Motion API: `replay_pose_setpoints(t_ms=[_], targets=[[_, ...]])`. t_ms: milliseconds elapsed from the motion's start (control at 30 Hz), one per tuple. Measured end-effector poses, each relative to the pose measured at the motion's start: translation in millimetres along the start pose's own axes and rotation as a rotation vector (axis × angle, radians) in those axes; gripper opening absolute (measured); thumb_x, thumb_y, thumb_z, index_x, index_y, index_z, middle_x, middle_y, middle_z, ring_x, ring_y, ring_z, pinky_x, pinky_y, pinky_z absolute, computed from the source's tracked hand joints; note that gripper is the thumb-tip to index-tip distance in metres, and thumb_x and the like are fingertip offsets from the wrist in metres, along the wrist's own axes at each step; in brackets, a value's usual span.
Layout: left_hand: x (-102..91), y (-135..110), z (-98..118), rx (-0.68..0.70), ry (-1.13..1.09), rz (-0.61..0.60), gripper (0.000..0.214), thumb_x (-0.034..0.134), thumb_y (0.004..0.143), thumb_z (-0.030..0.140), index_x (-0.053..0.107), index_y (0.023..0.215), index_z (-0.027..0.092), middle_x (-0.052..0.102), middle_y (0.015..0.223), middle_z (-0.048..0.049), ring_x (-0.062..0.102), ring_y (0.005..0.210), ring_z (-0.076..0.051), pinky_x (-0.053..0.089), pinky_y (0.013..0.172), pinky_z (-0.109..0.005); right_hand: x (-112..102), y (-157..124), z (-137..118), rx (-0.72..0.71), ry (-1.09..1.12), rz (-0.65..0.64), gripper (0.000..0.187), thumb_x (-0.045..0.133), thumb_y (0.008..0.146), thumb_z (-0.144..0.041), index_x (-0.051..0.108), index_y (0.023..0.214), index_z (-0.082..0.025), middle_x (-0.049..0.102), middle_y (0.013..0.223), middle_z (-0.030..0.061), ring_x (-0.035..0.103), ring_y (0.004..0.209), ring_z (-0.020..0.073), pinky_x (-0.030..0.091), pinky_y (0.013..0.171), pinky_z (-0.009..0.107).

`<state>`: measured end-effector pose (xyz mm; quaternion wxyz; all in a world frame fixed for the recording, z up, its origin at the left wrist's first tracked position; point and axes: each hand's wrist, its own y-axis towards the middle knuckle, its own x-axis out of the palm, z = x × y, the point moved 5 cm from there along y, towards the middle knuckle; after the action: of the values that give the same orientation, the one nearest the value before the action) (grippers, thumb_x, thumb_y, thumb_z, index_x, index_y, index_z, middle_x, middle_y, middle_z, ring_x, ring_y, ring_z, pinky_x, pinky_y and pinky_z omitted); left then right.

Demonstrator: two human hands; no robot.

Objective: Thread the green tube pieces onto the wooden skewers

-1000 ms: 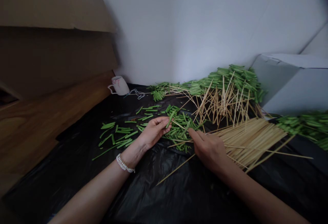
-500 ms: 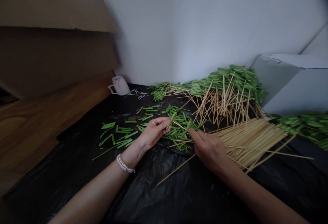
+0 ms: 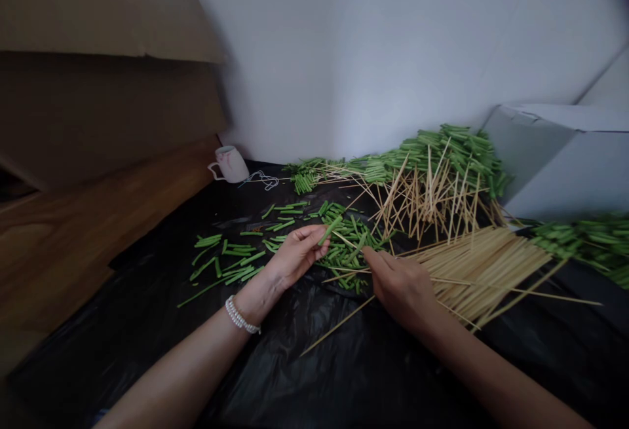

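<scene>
My left hand (image 3: 293,255) pinches a short green stem piece (image 3: 329,229) between thumb and fingers, over a scatter of loose green pieces (image 3: 346,245) on black plastic sheeting (image 3: 295,350). A pearl bracelet sits on that wrist. My right hand (image 3: 403,283) is closed around a thin bamboo skewer (image 3: 337,326) whose bare end slants toward me; its tip points at the green piece. Just right of that hand lies a bundle of bare skewers (image 3: 484,265).
A heap of skewers with green pieces on them (image 3: 432,167) lies against the white wall, more of them at the far right (image 3: 590,239). A white mug (image 3: 228,164) stands at the back left by wooden boards (image 3: 73,232) and cardboard. A white box (image 3: 565,154) stands at the right.
The left hand has lifted the green piece very slightly. Otherwise both hands stay where they were.
</scene>
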<state>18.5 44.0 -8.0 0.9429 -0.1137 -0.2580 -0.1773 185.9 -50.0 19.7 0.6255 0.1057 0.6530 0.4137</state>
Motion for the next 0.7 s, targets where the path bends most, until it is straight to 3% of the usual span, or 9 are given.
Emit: replay_pose_setpoints(t_ms=[533,700], targets=[[-4.0,1.0,-3.0,-0.002,-0.022,0.025,0.021,0.082,0.069,0.022,0.074,0.085,0.011,0.065,0.072,-0.0016,0.060,0.066,-0.006,0.051,0.066,-0.018,-0.4,0.2,-1.0,0.007,-0.002,0.008,0.032,0.042,0.087,-0.010,0.064,0.110,-0.014,0.063,0.071,-0.0003,0.049,0.055,0.0125,0.027,0.057,0.030],[-5.8,1.8,-0.9,0.002,-0.016,0.071,0.022,0.085,0.064,0.019,0.075,0.081,0.011,0.068,0.076,-0.0031,0.061,0.068,-0.007,0.051,0.067,-0.019,-0.8,0.4,-1.6,0.017,-0.005,0.003,0.031,0.044,0.086,-0.010,0.064,0.109,-0.015,0.062,0.070,-0.0013,0.051,0.055,0.0127,0.028,0.057,0.030]])
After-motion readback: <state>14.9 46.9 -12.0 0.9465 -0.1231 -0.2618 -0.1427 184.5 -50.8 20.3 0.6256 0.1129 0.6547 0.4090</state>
